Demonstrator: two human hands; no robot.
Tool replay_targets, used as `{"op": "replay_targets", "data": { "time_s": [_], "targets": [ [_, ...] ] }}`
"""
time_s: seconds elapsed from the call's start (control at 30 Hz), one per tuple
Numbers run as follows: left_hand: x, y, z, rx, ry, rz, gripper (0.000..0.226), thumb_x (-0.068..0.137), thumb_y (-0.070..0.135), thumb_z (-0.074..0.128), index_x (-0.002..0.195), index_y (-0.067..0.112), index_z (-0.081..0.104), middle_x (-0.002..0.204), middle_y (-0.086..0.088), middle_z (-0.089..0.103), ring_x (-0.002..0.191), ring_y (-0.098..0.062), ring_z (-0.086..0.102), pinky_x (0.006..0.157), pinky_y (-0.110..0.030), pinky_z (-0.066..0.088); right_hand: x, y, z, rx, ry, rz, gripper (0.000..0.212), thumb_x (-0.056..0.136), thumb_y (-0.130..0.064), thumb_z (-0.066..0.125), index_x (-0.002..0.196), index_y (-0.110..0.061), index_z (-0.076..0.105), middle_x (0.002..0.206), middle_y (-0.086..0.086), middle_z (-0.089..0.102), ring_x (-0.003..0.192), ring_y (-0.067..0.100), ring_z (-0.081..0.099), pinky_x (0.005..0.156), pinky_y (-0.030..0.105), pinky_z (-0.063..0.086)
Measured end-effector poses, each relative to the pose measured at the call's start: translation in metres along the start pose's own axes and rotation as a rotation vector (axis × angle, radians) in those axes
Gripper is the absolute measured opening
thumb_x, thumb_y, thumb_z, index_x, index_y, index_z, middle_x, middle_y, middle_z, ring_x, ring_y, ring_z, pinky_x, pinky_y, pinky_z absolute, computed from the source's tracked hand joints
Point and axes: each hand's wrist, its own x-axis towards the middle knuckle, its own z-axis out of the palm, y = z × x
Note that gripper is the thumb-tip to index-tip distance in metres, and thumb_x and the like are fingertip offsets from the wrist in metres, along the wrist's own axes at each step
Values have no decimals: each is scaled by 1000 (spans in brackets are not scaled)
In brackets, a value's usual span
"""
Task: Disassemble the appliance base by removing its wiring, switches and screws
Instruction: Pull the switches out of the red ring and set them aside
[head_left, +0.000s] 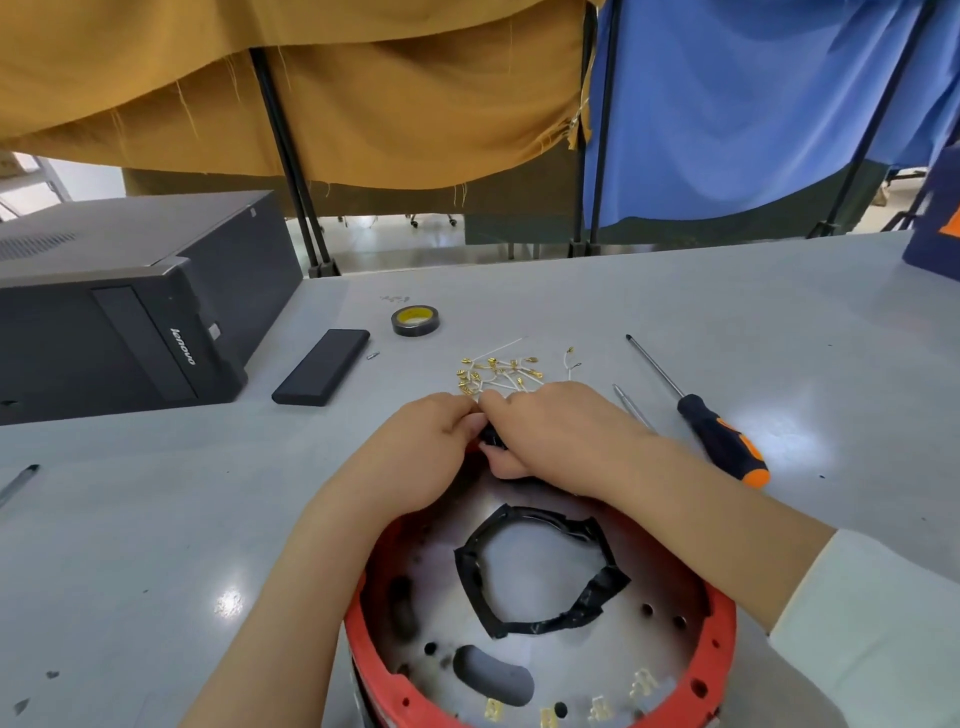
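Note:
The round appliance base (719, 639) has a red rim and a metal plate inside, and it lies at the near centre of the table. A ring of black tape (540, 566) sits on the plate. Brass terminals (597, 706) stick up near the front rim. At the base's far rim, my left hand (415, 457) and my right hand (556, 431) meet, both pinching a small black part (491, 439) that the fingers mostly hide. Just beyond the hands lies a pile of white wires with brass connectors (498, 371).
An orange-and-black screwdriver (717, 436) lies to the right, with a thinner metal tool (631, 405) beside my right wrist. A roll of black tape (414, 320), a flat black case (322, 374) and a black computer tower (130, 312) stand at the left. A pen (18, 483) lies at the far left.

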Motion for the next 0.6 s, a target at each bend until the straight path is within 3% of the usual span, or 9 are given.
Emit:
{"op": "replay_targets", "data": {
  "time_s": [0.13, 0.27, 0.37, 0.43, 0.5, 0.6],
  "targets": [
    [-1, 0, 0, 5, 18, 20, 22, 99, 22, 41, 82, 18, 55, 84, 6, 53, 86, -16, 50, 70, -26, 34, 1, 0, 2, -15, 26, -8, 28, 90, -39, 45, 100, -14, 49, 93, 7, 65, 75, 31, 59, 53, 31, 20],
    [1, -1, 0, -5, 17, 19, 23, 99, 23, 41, 92, 11, 59, 92, -1, 58, 90, -18, 52, 78, -29, 38, 1, -1, -1, -37, 4, 16, 27, 90, -40, 44, 101, -15, 48, 93, 5, 64, 64, 25, 41, 48, 33, 13],
    [3, -1, 1, -34, 12, 8, 22, 99, 23, 40, 97, 13, 60, 96, 0, 59, 91, -16, 52, 79, -27, 38, -4, 3, -5, 58, -79, 73, 31, 91, -48, 46, 98, -18, 43, 91, 3, 61, 75, 28, 55, 52, 33, 21],
    [3, -1, 1, -24, 13, 15, 22, 99, 23, 40, 99, 17, 61, 97, 3, 59, 92, -14, 51, 79, -27, 37, -10, 7, -8, 193, -167, 131, 34, 88, -51, 52, 91, -22, 35, 83, -2, 51, 76, 24, 50, 55, 34, 27],
    [2, -1, 1, -20, 9, 36, 21, 99, 23, 39, 100, 20, 61, 98, 3, 59, 93, -14, 52, 82, -28, 38, -15, 11, -9, 244, -196, 173, 32, 89, -46, 54, 90, -22, 33, 85, -2, 52, 73, 21, 45, 57, 34, 32],
    [1, 0, 1, -25, 2, 37, 23, 100, 23, 39, 103, 19, 61, 100, 1, 61, 95, -16, 52, 87, -31, 40, -13, 12, -8, 187, -191, 206, 18, 92, -34, 48, 94, -19, 37, 91, 8, 60, 69, 24, 41, 50, 34, 24]
  ]
}}
